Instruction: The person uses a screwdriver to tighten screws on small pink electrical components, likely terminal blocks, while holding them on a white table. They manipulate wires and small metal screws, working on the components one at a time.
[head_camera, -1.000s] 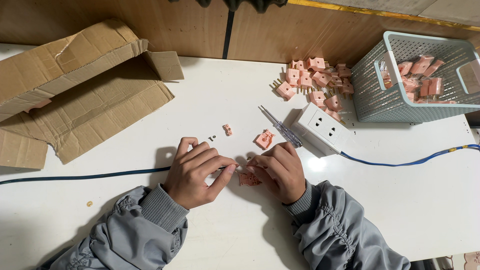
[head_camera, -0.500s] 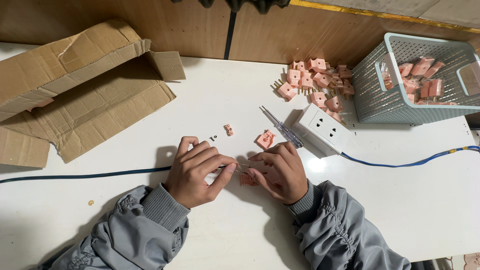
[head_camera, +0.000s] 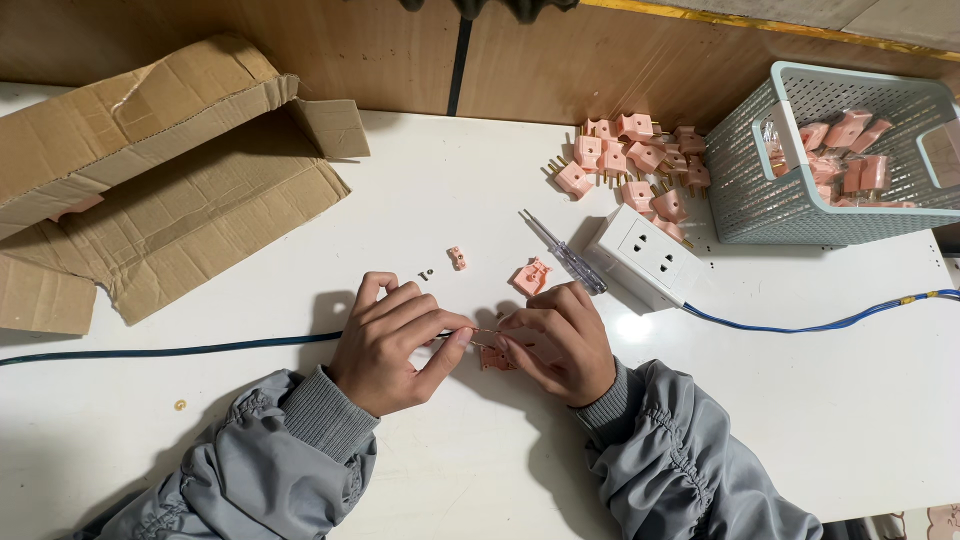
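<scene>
My left hand (head_camera: 395, 342) pinches the stripped end of a dark cable (head_camera: 170, 351) that runs in from the left across the white table (head_camera: 480, 180). My right hand (head_camera: 555, 340) grips a pink plug half (head_camera: 495, 356) and meets the left fingertips over thin bare wire. Just beyond the hands lie another pink plug half (head_camera: 531, 277), a small pink clamp piece (head_camera: 457, 258) and a tiny screw (head_camera: 426, 273). A screwdriver (head_camera: 563, 253) with a clear handle rests beside them.
A white socket block (head_camera: 645, 256) with a blue cord (head_camera: 820, 323) sits right of the screwdriver. A pile of pink plugs (head_camera: 632, 165) lies at the back, beside a pale green basket (head_camera: 760, 190) holding more. Opened cardboard box (head_camera: 150, 180) at left.
Both hands stay in place at the wire end; only the fingers shift slightly around the plug half.
</scene>
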